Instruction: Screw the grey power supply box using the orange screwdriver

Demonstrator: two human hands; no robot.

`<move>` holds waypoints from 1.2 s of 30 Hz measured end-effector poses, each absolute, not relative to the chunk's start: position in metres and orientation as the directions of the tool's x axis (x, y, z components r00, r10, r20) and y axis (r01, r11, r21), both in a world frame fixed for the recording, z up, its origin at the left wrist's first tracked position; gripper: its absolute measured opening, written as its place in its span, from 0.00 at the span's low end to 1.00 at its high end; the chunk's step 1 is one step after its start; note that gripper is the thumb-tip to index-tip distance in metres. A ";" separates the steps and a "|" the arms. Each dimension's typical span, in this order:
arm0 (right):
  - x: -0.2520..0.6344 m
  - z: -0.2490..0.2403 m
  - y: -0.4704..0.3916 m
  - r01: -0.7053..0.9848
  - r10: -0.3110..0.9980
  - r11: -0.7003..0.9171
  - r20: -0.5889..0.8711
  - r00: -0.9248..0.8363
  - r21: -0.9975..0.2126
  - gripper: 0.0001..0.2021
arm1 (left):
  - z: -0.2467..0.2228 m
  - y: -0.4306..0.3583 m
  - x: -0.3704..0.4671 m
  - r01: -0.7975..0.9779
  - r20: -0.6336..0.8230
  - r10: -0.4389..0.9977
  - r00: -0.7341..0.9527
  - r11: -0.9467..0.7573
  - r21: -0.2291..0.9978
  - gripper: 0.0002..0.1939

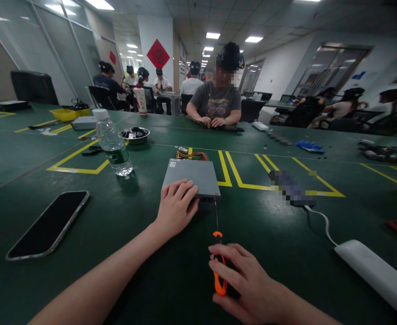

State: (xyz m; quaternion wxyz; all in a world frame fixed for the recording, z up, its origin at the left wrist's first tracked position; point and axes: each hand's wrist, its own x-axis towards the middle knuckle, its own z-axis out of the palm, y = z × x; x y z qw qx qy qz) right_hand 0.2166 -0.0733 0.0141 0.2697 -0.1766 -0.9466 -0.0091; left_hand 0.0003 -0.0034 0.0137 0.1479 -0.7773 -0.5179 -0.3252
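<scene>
A grey metal computer power supply unit [198,176] lies flat on the green table, its bundle of coloured wires [193,155] at the far side. My left hand [178,207] grips its near left corner, fingers over the top and thumb against the front edge. Between the fingers and thumb of my right hand [240,282] is a screwdriver [220,275] with an orange and black handle. Its thin shaft points away from me, and the tip meets the front face of the unit near the right corner. The screw itself is too small to make out.
A phone [49,225] and a water bottle [113,144] stand to the left, with a metal bowl [135,135] behind. On the right are a white power strip [374,275], its cable and a blurred device [291,187]. A person [215,95] sits opposite.
</scene>
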 end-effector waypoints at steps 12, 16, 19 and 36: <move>0.217 0.002 -0.071 0.344 0.335 0.934 0.586 -0.738 -0.101 0.16 | 0.015 -0.004 0.001 0.900 0.675 0.694 0.251 -0.424 0.102 0.12; 0.217 0.012 -0.072 0.344 0.356 0.932 0.484 -0.800 -0.117 0.17 | 0.015 -0.004 0.001 0.900 0.673 0.695 0.253 -0.425 0.099 0.13; 0.217 0.017 -0.072 0.334 0.320 0.941 0.446 -0.835 -0.051 0.17 | 0.015 -0.004 0.001 0.900 0.671 0.697 0.253 -0.423 0.100 0.13; 0.217 0.015 -0.072 0.313 0.274 0.950 0.496 -0.824 -0.004 0.15 | 0.016 -0.005 0.002 0.899 0.670 0.701 0.245 -0.423 0.113 0.13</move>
